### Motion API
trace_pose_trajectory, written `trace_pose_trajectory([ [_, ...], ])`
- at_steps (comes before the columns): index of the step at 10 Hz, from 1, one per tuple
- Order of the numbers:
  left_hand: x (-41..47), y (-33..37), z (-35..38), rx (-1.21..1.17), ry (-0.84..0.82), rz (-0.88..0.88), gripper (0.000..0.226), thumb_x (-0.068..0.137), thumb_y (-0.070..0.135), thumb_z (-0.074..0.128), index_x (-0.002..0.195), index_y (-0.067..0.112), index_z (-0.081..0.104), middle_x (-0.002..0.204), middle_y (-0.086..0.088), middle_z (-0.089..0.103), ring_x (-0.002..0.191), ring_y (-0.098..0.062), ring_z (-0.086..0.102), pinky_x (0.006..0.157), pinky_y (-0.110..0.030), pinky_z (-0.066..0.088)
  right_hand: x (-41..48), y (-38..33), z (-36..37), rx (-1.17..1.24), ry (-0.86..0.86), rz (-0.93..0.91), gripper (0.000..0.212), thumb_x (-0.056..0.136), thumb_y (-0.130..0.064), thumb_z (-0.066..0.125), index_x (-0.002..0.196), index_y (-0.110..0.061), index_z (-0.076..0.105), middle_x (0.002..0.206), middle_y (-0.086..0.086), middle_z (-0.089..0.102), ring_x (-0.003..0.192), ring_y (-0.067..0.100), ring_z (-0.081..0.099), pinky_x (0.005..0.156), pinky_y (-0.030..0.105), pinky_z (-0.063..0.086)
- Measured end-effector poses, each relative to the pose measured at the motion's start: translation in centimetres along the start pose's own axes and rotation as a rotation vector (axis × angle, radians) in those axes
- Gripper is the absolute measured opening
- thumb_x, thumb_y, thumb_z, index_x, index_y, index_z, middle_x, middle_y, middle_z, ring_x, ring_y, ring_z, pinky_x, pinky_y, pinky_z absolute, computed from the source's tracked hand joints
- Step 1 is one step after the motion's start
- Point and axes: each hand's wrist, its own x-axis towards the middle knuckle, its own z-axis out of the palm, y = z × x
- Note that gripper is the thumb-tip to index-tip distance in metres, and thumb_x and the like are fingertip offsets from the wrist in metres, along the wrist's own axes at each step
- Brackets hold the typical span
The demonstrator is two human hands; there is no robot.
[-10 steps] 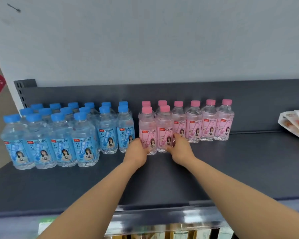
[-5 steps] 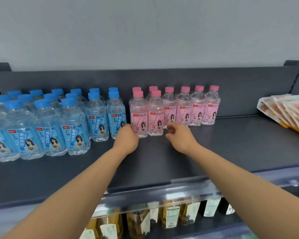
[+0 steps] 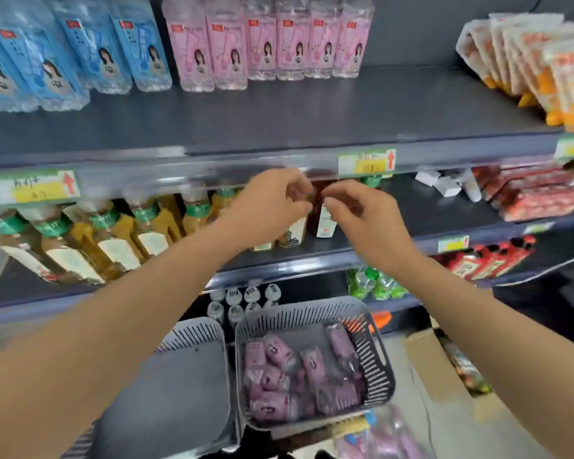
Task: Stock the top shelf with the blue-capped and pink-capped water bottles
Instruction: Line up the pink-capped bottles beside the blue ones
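Blue-labelled water bottles (image 3: 80, 51) stand at the top shelf's left, their caps cut off by the frame. Pink-labelled water bottles (image 3: 269, 44) stand in a row right of them on the dark top shelf (image 3: 312, 111). My left hand (image 3: 272, 203) and my right hand (image 3: 362, 217) hang in front of the second shelf, below the top shelf's edge. Both are empty, fingers loosely curled and close together. A grey basket (image 3: 375, 346) on the floor holds several pink-labelled bottles (image 3: 279, 369) lying down.
A second grey basket (image 3: 193, 339) sits left of the first. Orange snack packs (image 3: 537, 61) fill the top shelf's right. Amber drink bottles (image 3: 113, 233) line the second shelf, red packs (image 3: 531, 193) lie at its right. Price tags (image 3: 367, 162) hang on the shelf edge.
My view has dropped from the top shelf toward the floor baskets. Both hands have left the front pink bottles and come down in front of the second shelf.
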Motion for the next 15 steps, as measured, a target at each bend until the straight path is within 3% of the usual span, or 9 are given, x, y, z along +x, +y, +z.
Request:
trace_pose_trajectory([
  [2, -2.2, -6.3, 10.6, 0.077, -0.473, -0.231, 0.028, 0.088, 0.016, 0.061, 0.115, 0.010, 0.061, 0.112, -0.006, 0.062, 0.094, -0.017, 0.057, 0.078, -0.022, 0.042, -5.9, 11.0, 3.8, -0.152, -0.354, 0.320, 0.025, 0.093, -0.018, 0.055, 0.114, -0.008, 0.063, 0.102, 0.009, 0.069, 0.093, 0.023, 0.063, 0.085, 0.029, 0.047],
  [4, -4.5, -14.4, 18.1, 0.201, -0.632, -0.403, 0.026, 0.087, 0.011, 0.060, 0.113, 0.006, 0.062, 0.116, -0.007, 0.058, 0.112, -0.025, 0.054, 0.092, -0.029, 0.041, -9.9, 19.7, 9.3, -0.193, -0.610, 0.562, 0.012, 0.091, -0.008, 0.054, 0.083, -0.017, 0.055, 0.068, -0.003, 0.050, 0.083, 0.021, 0.054, 0.075, 0.028, 0.043],
  [5, -5.6, -17.3, 21.2, 0.217, -0.675, -0.480, 0.024, 0.087, 0.007, 0.057, 0.109, -0.002, 0.063, 0.106, -0.010, 0.058, 0.111, -0.029, 0.056, 0.090, -0.031, 0.044, -11.9, 23.3, 12.0, -0.198, -0.701, 0.681, 0.023, 0.093, -0.015, 0.051, 0.106, 0.004, 0.056, 0.093, 0.016, 0.058, 0.100, 0.030, 0.061, 0.085, 0.036, 0.047],
  [8, -11.1, -25.6, 29.6, 0.403, -0.743, -0.793, 0.034, 0.095, 0.020, 0.044, 0.125, 0.007, 0.052, 0.122, -0.017, 0.058, 0.109, -0.030, 0.059, 0.082, -0.032, 0.048, -16.9, 31.6, 17.4, -0.237, -0.788, 0.999, 0.037, 0.092, -0.021, 0.054, 0.121, 0.002, 0.056, 0.120, 0.019, 0.060, 0.113, 0.034, 0.056, 0.090, 0.033, 0.045],
  [11, -12.2, -26.9, 33.8, 0.349, -0.529, -1.035, 0.059, 0.088, 0.005, 0.052, 0.141, 0.001, 0.027, 0.145, -0.027, 0.018, 0.128, -0.043, 0.033, 0.102, -0.043, 0.043, -19.3, 36.5, 20.1, -0.046, -0.716, 1.206, 0.064, 0.093, -0.018, 0.054, 0.149, -0.021, 0.022, 0.144, 0.012, 0.043, 0.112, 0.027, 0.059, 0.082, 0.032, 0.053],
  [12, -12.1, -26.2, 34.1, 0.163, -0.367, -1.172, 0.074, 0.085, 0.002, 0.056, 0.145, 0.006, 0.011, 0.143, -0.025, 0.019, 0.101, -0.037, 0.052, 0.081, -0.037, 0.052, -19.2, 37.0, 20.5, -0.004, -0.692, 1.315, 0.064, 0.095, -0.023, 0.052, 0.149, -0.014, 0.019, 0.138, 0.017, 0.047, 0.106, 0.027, 0.056, 0.061, 0.026, 0.053],
  [13, -11.2, -25.5, 33.9, 0.082, -0.359, -1.187, 0.087, 0.085, 0.007, 0.061, 0.147, 0.009, -0.001, 0.134, -0.024, 0.021, 0.060, -0.017, 0.045, 0.036, -0.020, 0.037, -18.7, 37.6, 21.2, 0.026, -0.669, 1.452, 0.060, 0.094, -0.031, 0.052, 0.143, -0.006, 0.028, 0.122, 0.020, 0.055, 0.105, 0.033, 0.059, 0.045, 0.031, 0.049],
  [14, -10.0, -25.0, 33.3, 0.072, -0.340, -1.144, 0.080, 0.086, 0.009, 0.058, 0.146, 0.008, 0.005, 0.130, -0.022, 0.024, 0.063, -0.017, 0.045, 0.035, -0.021, 0.037, -18.3, 38.0, 22.0, 0.062, -0.662, 1.568, 0.052, 0.097, -0.030, 0.047, 0.137, 0.001, 0.036, 0.107, 0.023, 0.056, 0.093, 0.039, 0.058, 0.076, 0.046, 0.051],
  [15, -8.9, -25.0, 32.8, 0.145, -0.346, -1.052, 0.073, 0.087, 0.013, 0.056, 0.145, 0.006, 0.012, 0.136, -0.022, 0.021, 0.067, -0.019, 0.047, 0.041, -0.018, 0.033, -17.8, 37.7, 22.3, 0.070, -0.657, 1.580, 0.048, 0.093, -0.026, 0.055, 0.133, -0.004, 0.041, 0.125, 0.020, 0.055, 0.111, 0.037, 0.056, 0.082, 0.048, 0.048],
])
